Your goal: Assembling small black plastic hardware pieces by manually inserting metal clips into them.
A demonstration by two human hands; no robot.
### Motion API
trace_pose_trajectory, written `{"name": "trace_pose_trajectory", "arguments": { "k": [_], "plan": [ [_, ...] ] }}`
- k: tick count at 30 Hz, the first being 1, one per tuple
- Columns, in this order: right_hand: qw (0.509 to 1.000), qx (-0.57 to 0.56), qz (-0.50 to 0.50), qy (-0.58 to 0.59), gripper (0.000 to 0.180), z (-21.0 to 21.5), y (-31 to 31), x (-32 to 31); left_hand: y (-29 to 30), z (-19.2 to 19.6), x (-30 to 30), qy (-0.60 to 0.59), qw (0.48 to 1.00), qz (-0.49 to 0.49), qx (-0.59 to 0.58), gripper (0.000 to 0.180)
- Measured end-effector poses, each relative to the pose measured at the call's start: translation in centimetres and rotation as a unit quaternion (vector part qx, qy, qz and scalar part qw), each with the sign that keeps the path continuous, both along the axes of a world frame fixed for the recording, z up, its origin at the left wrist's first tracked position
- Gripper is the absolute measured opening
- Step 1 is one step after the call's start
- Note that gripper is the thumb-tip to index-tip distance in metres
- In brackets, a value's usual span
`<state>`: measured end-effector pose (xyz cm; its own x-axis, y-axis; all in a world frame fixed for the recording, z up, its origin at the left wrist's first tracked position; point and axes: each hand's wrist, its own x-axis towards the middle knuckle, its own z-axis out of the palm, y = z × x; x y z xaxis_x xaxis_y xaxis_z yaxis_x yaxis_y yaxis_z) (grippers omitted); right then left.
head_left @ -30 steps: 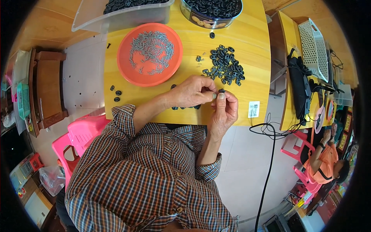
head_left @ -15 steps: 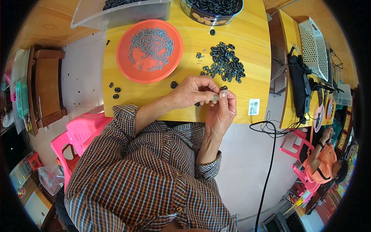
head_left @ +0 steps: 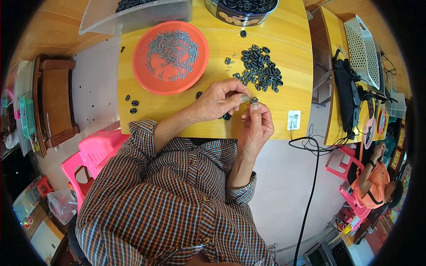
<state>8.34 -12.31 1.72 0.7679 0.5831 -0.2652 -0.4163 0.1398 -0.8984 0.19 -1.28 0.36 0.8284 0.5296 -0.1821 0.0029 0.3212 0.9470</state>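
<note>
My right hand (head_left: 256, 126) pinches a small black plastic piece (head_left: 254, 100) upright between thumb and fingers. Close against it, my left hand (head_left: 222, 101) has its thumb and forefinger pressed together. Whatever the left fingertips hold is too small to make out. Under the hands, a black oval piece (head_left: 227, 116) lies partly hidden on the table, and another black piece (head_left: 199, 95) shows beside the left wrist. Beyond the hands is a heap of black plastic pieces (head_left: 262, 66). An orange-red plate (head_left: 142, 71) holds many small grey metal pins or screws (head_left: 177, 51).
The yellow table (head_left: 293, 44) also bears a clear bin (head_left: 173, 20) and a round tin (head_left: 242, 20) of black pieces at the back. A white label (head_left: 293, 120) lies at right. A black cable (head_left: 310, 190) hangs beyond the edge. Another person (head_left: 372, 181) sits far right.
Both hands have shifted slightly; the left fingertips have risen to the black piece's upper side. More of the oval piece beneath the hands shows now.
</note>
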Motion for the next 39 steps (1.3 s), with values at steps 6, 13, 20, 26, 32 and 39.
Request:
{"name": "trace_pose_trajectory", "arguments": {
  "k": [6, 13, 20, 26, 32, 39],
  "plan": [
    [1.0, -0.024, -0.002, -0.011, 0.012, 0.0, 0.1, -0.1, 0.2, 0.0, -0.1, 0.001, 1.0, -0.01, 0.001, 0.011],
    [0.999, -0.043, 0.002, -0.021, 0.012, 0.1, 0.0, -0.1, 0.3, 0.4, -0.1, -0.004, 1.0, -0.01, 0.004, 0.011],
    [0.991, -0.076, -0.002, -0.108, 0.011, 0.5, 0.3, -0.5, 0.3, 0.5, -0.2, -0.001, 0.999, 0.006, 0.039, 0.008],
    [0.982, -0.074, -0.007, -0.173, 0.01, 0.0, 0.1, -0.6, 0.1, 0.4, -0.2, 0.006, 0.997, 0.02, 0.069, 0.006],
    [0.971, -0.106, 0.017, -0.212, 0.01, -0.4, -0.1, -0.4, 0.5, 0.5, -0.3, 0.015, 0.997, 0.012, 0.076, 0.004],
    [0.97, -0.123, 0.038, -0.204, 0.009, 0.2, -0.1, -0.5, 0.5, -0.8, -0.2, -0.018, 0.98, 0.033, 0.196, 0.002]
  ]
}}
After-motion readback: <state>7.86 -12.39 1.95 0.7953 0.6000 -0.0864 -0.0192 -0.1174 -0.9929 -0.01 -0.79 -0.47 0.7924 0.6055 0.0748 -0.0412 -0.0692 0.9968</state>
